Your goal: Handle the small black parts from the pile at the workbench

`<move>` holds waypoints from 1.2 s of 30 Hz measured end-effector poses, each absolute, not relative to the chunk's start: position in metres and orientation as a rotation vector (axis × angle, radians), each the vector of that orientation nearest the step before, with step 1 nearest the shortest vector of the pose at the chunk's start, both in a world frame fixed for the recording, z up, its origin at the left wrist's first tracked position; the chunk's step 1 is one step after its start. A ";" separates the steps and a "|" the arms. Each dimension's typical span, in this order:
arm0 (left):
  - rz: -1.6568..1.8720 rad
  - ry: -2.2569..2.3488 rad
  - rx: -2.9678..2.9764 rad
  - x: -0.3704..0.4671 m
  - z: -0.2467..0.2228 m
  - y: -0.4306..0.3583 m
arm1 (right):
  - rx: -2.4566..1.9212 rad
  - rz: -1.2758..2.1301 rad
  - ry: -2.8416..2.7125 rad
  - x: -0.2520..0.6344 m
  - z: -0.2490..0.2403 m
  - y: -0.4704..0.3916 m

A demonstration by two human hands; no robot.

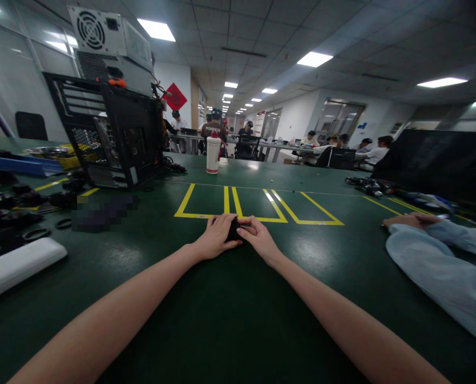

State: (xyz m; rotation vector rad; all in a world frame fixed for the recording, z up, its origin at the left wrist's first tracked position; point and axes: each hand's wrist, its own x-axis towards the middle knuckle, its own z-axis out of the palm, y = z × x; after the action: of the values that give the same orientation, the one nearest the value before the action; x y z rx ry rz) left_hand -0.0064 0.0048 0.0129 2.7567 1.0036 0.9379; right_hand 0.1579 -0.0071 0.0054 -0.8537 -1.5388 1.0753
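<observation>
Between my two hands is a small black object (233, 230), mostly covered by my fingers, so its kind does not show. My left hand (218, 234) wraps around it from the left, thumb below and fingers over the top. From the right, my right hand (257, 237) pinches at its side with thumb and fingers closed. Both hands rest low over the green table (238, 309), just in front of the yellow tape outlines (257, 219).
A black computer case (129, 133) with power supplies (110, 37) on top stands at left. Near it lie black rings (37, 234) and a white bar (22, 266). A white bottle (212, 154) stands behind the tape. At right are a co-worker's sleeved arms (433, 272) and cables (368, 185).
</observation>
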 end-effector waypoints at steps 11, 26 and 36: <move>0.910 1.004 2.763 -0.008 0.014 0.003 | -0.785 1.093 -1.546 0.156 0.007 -0.010; 0.933 1.015 2.765 -0.007 0.013 0.004 | -0.802 1.084 -1.572 0.155 0.006 -0.010; 0.937 0.998 2.769 -0.007 0.013 0.004 | -0.888 1.128 -1.530 0.157 0.008 -0.008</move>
State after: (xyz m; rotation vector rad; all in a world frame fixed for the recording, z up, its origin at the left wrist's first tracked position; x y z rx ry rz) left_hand -0.0069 0.0039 0.0130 2.7693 0.9984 0.9373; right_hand 0.1570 -0.0082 0.0079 -0.8879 -1.5297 1.1285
